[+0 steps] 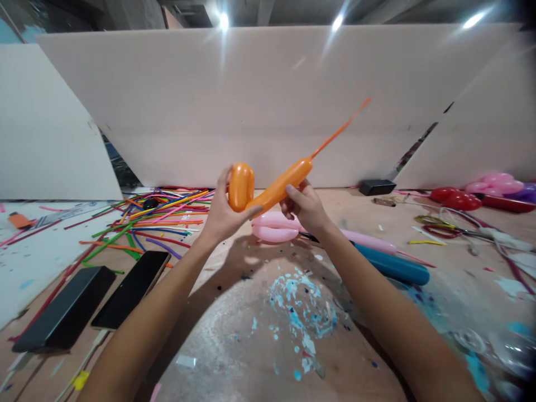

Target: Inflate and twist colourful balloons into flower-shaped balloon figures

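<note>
I hold a long orange modelling balloon (280,185) up above the table. My left hand (220,212) is closed round its folded, looped end, thumb pressed on the twist. My right hand (305,205) grips the straight inflated part a little further along. The balloon's thin uninflated tail (341,128) sticks up to the right, blurred. Below my hands a pink balloon (274,228) lies on the table, with a longer pink one and a teal balloon (393,267) to its right.
A heap of several uninflated coloured balloons (154,220) lies at the left. Two dark phones (132,288) rest at the near left. Red and pink inflated balloons (481,192) lie far right, with scissors (460,230). A black box (377,186) stands by the white back boards (268,106).
</note>
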The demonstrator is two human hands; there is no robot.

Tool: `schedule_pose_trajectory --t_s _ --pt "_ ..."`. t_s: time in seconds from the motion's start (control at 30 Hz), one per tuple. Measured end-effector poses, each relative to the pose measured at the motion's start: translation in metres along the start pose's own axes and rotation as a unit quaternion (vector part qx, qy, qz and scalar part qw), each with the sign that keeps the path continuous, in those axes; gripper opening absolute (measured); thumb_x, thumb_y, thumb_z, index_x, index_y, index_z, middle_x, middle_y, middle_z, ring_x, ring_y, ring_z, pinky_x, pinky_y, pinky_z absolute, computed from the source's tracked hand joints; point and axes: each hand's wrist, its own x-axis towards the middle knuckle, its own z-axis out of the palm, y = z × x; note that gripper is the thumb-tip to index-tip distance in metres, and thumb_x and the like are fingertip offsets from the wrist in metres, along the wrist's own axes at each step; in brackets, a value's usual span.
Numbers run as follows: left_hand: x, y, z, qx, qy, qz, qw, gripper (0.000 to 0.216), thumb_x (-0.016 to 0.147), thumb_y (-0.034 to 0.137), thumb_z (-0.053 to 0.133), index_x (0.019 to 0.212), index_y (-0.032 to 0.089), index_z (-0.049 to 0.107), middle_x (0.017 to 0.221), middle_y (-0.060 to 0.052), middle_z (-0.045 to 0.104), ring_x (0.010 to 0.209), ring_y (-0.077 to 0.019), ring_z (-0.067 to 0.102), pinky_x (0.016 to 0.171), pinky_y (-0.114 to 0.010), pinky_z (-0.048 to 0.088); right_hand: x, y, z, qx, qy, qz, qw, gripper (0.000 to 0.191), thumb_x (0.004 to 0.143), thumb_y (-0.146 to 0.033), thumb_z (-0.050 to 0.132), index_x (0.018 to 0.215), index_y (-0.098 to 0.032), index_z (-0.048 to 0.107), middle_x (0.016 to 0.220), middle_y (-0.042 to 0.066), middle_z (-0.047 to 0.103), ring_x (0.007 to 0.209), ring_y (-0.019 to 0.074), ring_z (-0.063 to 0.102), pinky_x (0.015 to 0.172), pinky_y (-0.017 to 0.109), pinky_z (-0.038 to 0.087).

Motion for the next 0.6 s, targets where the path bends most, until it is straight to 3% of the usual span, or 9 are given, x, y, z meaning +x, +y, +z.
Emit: schedule_pose_trajectory --t_s 0.1,0.17,0.2,0.27,0.33,0.4,0.47,0.6 --pt "0.008 -0.010 -0.006 -0.137 0.098 -0.094 0.981 0.095 0.069 0.047 0.078 0.145 0.035 0.021 0.146 -0.014 0.039 0.122 -0.0274 0.054 0.095 -0.044 0.052 0.003 0.000 -0.008 0.025 0.039 -0.024 0.999 0.023 0.083 -0.038 0.061 0.089 -0.022 0.047 0.059 -0.005 0.059 0.041 0.0086 0.047 0.037 0.020 0.035" --pt "0.012 -0.012 -0.010 -0.240 0.140 -0.167 0.946 0.087 0.069 0.045 0.077 0.141 0.034 0.028 0.149 -0.013 0.035 0.125 -0.0269 0.053 0.096 -0.042 0.052 0.003 0.002 -0.009 0.038 0.061 -0.039 0.997 0.019 0.080 -0.033 0.063 0.087 -0.021 0.051 0.065 -0.003 0.063 0.044 0.0089 0.051 0.039 0.021 0.038" --pt "0.013 -0.011 -0.011 -0.297 0.131 -0.211 0.922 0.078 0.071 0.047 0.075 0.136 0.032 0.036 0.148 -0.013 0.037 0.125 -0.0271 0.053 0.097 -0.041 0.052 0.002 0.003 -0.008 0.051 0.071 -0.044 0.995 0.020 0.078 -0.032 0.064 0.089 -0.021 0.052 0.070 -0.002 0.065 0.048 0.0094 0.054 0.040 0.021 0.039" --pt "0.012 -0.007 -0.011 -0.391 0.046 -0.290 0.873 0.059 0.073 0.049 0.071 0.123 0.024 0.051 0.139 -0.014 0.048 0.120 -0.0281 0.058 0.097 -0.042 0.052 0.000 0.007 -0.002 0.086 0.078 -0.044 0.992 0.029 0.074 -0.030 0.068 0.097 -0.023 0.052 0.078 -0.002 0.068 0.054 0.0107 0.058 0.043 0.021 0.043" --pt "0.009 -0.001 -0.006 -0.433 -0.045 -0.309 0.846 0.046 0.073 0.047 0.073 0.107 0.020 0.059 0.127 -0.014 0.058 0.112 -0.0282 0.062 0.095 -0.045 0.053 -0.003 0.013 0.007 0.109 0.052 -0.014 0.993 0.037 0.071 -0.029 0.071 0.102 -0.024 0.052 0.078 -0.003 0.068 0.054 0.0111 0.059 0.046 0.022 0.046" --pt "0.005 0.004 0.001 -0.445 -0.059 -0.276 0.850 0.038 0.070 0.040 0.077 0.097 0.018 0.061 0.115 -0.011 0.064 0.105 -0.0253 0.064 0.092 -0.043 0.054 -0.007 0.018 0.016 0.115 0.011 0.030 0.993 0.037 0.071 -0.029 0.074 0.101 -0.023 0.053 0.075 -0.003 0.067 0.050 0.0104 0.058 0.045 0.023 0.046" --pt "0.001 0.008 0.006 -0.436 -0.022 -0.242 0.866 0.033 0.069 0.036 0.078 0.089 0.017 0.061 0.101 -0.007 0.066 0.096 -0.0204 0.065 0.084 -0.036 0.056 -0.010 0.020 0.024 0.127 -0.006 0.061 0.990 0.035 0.071 -0.032 0.075 0.099 -0.022 0.055 0.074 -0.003 0.066 0.047 0.0099 0.057 0.042 0.022 0.044" --pt "-0.002 0.007 0.007 -0.380 -0.012 -0.199 0.903 0.030 0.068 0.033 0.079 0.086 0.017 0.062 0.085 -0.002 0.063 0.079 -0.0144 0.063 0.068 -0.026 0.054 -0.011 0.017 0.033 0.177 0.027 0.122 0.976 0.035 0.070 -0.041 0.076 0.089 -0.017 0.059 0.069 -0.002 0.063 0.040 0.0074 0.052 0.034 0.019 0.037"
